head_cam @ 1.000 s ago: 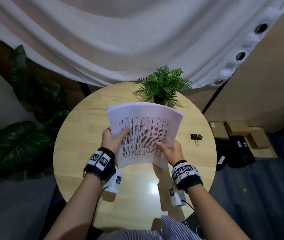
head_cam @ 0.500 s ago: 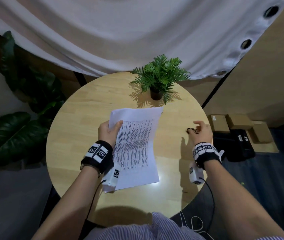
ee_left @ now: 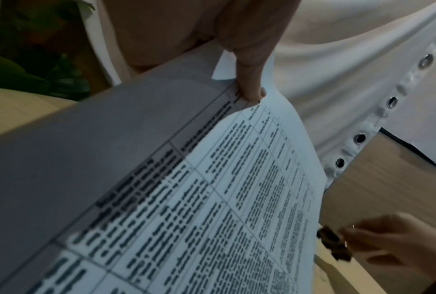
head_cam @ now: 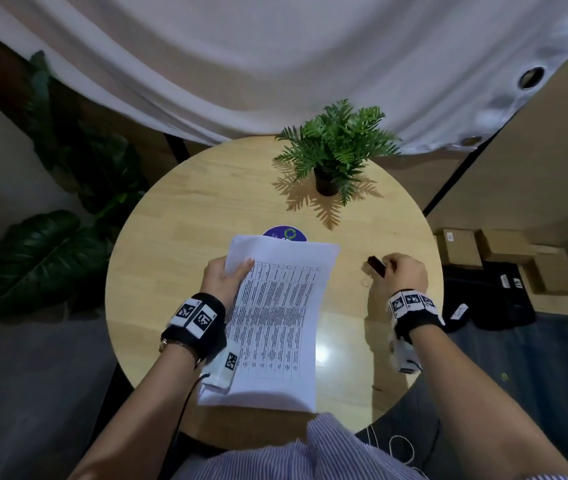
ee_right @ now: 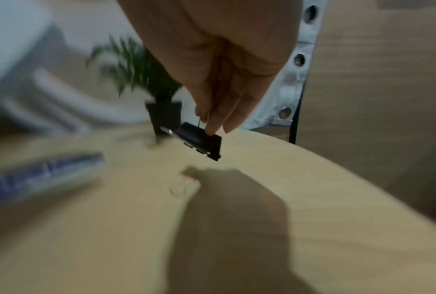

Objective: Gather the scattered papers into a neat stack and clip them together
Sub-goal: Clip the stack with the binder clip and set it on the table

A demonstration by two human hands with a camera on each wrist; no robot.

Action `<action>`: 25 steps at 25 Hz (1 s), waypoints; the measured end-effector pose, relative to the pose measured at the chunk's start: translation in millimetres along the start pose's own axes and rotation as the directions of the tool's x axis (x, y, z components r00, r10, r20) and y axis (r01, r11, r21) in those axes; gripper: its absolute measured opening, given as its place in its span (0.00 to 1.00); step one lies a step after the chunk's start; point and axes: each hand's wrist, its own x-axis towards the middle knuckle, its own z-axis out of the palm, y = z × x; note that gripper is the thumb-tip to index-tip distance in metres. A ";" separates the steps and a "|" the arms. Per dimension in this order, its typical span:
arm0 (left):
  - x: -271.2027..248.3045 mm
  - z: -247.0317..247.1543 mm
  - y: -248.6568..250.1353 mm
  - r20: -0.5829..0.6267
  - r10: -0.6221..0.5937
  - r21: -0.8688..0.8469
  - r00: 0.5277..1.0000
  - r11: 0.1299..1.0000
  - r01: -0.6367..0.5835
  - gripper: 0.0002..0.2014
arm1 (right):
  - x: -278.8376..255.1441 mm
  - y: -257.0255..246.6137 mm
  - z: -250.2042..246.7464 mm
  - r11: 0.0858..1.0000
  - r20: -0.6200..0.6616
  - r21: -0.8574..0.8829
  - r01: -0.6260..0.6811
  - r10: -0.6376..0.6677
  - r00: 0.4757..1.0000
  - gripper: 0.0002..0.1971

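Papers [head_cam: 277, 317] are sitting under our left hand [head_cam: 222, 277] thumb (upper left corner pinched), while our right hand [head_cam: 405, 273] fingertips are pinching the black binder clip [ee_right: 201, 140] above the table [head_cam: 178, 244].

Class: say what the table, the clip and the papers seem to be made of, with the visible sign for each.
Table: pale wood or wood veneer, glossy; plank grain and a lamp glare.
Clip: black metal body, likely painted, with a thin wire handle.
Papers: thin white printed sheets; they bend in the left hand.
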 end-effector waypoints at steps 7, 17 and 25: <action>-3.7 1.0 -9.1 0.077 -0.142 -0.175 0.987 0.973 0.153 0.15 | -80.4 -103.1 4.3 0.558 0.332 0.811 -0.177 -0.191 0.924 0.09; -8.3 0.7 -28.7 -0.018 -0.171 0.073 0.985 0.982 0.172 0.17 | -113.6 -117.2 38.7 0.157 0.669 0.733 -0.661 0.006 0.743 0.11; -4.0 -5.1 -33.5 -0.032 -0.156 0.062 0.987 0.985 0.158 0.16 | -117.1 -117.8 53.0 0.493 0.505 0.771 -0.404 -0.086 0.859 0.23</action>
